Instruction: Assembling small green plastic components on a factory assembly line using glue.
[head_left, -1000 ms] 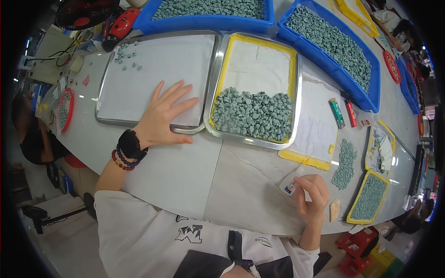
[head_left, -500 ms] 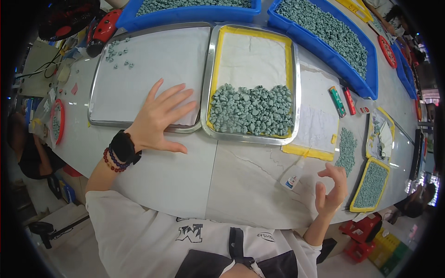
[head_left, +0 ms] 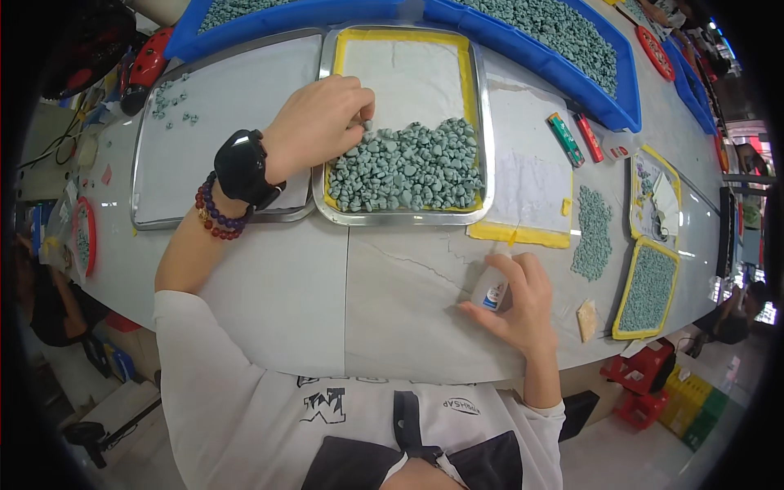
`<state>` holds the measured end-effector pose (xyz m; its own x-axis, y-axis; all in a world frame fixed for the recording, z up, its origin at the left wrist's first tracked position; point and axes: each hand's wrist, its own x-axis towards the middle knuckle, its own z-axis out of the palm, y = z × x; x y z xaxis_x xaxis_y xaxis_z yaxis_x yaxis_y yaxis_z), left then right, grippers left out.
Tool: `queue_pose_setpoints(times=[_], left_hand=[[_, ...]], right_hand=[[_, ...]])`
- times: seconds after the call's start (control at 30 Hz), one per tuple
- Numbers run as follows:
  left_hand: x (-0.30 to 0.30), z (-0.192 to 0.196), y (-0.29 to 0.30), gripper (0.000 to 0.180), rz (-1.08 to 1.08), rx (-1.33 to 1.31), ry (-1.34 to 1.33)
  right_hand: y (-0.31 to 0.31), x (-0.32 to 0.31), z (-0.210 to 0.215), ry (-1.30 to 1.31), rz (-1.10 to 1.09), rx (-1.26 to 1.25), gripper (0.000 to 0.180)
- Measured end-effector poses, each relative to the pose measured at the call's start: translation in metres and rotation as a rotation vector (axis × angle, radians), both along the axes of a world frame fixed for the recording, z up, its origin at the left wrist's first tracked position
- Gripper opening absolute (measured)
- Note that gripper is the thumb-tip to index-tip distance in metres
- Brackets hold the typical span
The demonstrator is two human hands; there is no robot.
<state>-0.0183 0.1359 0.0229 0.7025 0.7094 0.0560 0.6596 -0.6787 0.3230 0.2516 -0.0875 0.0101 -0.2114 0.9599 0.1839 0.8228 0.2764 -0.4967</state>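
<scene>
My left hand (head_left: 322, 124) reaches over the right tray (head_left: 400, 219), and its fingertips come close together at the upper edge of the stones (head_left: 404, 167). One stone shows just beside the fingertips; I cannot tell whether I pinch it or it only lies there. These stones, grey-green, fill the lower half of this tray, and the upper half shows a white lining with a yellow border.

My right hand (head_left: 523, 302) is curved around a small white bottle (head_left: 492, 291), which is between my thumb and fingers, above the counter (head_left: 416, 327) in front of me. I cannot tell if the bottle touches the counter.

On my left wrist I wear a black watch (head_left: 242, 166) and, next to it, bead bracelets (head_left: 219, 214). Under this arm is the left tray (head_left: 229, 98), lined with white, with a few stones in its far left corner.

Near the bottle, on the far side, lies a white sheet (head_left: 527, 192) with a yellow edge. To the right of it there is a heap (head_left: 592, 235) of smaller green chips. Behind the trays stand two blue bins (head_left: 310, 18), both containing many stones.
</scene>
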Motion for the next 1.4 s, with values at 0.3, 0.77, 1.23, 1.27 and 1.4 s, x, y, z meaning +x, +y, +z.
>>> queue_pose_setpoints(times=[0.3, 0.77, 1.23, 1.27, 1.4], left_hand=[[-0.005, -0.001, -0.004, 0.012, -0.090, 0.079, -0.090], [0.014, -0.016, -0.139, 0.018, 0.061, -1.612, -0.721], [0.016, -0.018, -0.129, 0.031, 0.201, -1.696, -0.893], [0.017, -0.016, -0.129, 0.033, 0.198, -1.694, -0.880], [0.015, -0.022, -0.131, 0.037, 0.146, -1.680, -0.888]], right_hand=[[-0.001, 0.001, -0.002, 0.046, -0.009, 0.045, 0.056], [-0.012, -0.009, 0.007, 0.819, 0.283, 0.115, 0.055], [0.002, -0.028, -0.010, 0.559, 0.404, 0.040, 0.059], [0.002, -0.028, -0.010, 0.567, 0.410, 0.035, 0.061], [0.002, -0.027, -0.010, 0.579, 0.403, 0.027, 0.066]])
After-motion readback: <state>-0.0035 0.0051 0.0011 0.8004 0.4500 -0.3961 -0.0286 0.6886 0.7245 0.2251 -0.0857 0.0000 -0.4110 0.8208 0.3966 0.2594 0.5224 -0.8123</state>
